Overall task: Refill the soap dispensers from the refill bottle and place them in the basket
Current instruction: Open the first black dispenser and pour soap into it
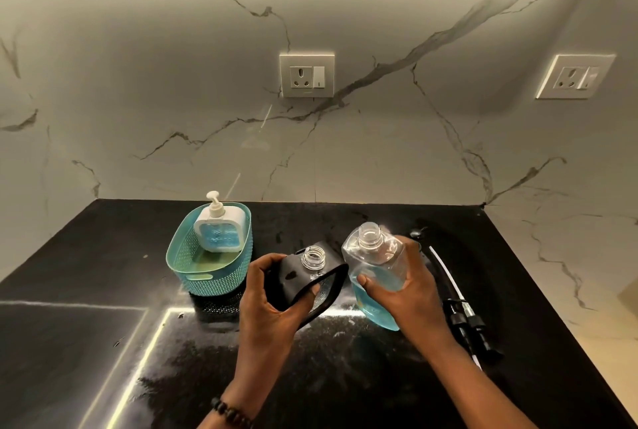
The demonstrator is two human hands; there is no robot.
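The left hand [272, 290] grips the black dispenser [303, 276], neck open, above the tabletop [103, 342]. The right hand [404, 287] holds the uncapped refill bottle [373, 266] just beside it. Bring the mouths together, then tip slowly. One filled dispenser [218, 232] stands in the basket [207, 276].

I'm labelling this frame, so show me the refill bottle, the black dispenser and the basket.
refill bottle [374, 258]: head view, clear shoulder.
black dispenser [293, 273]: head view, black top face.
basket [210, 276]: head view, teal front wall.
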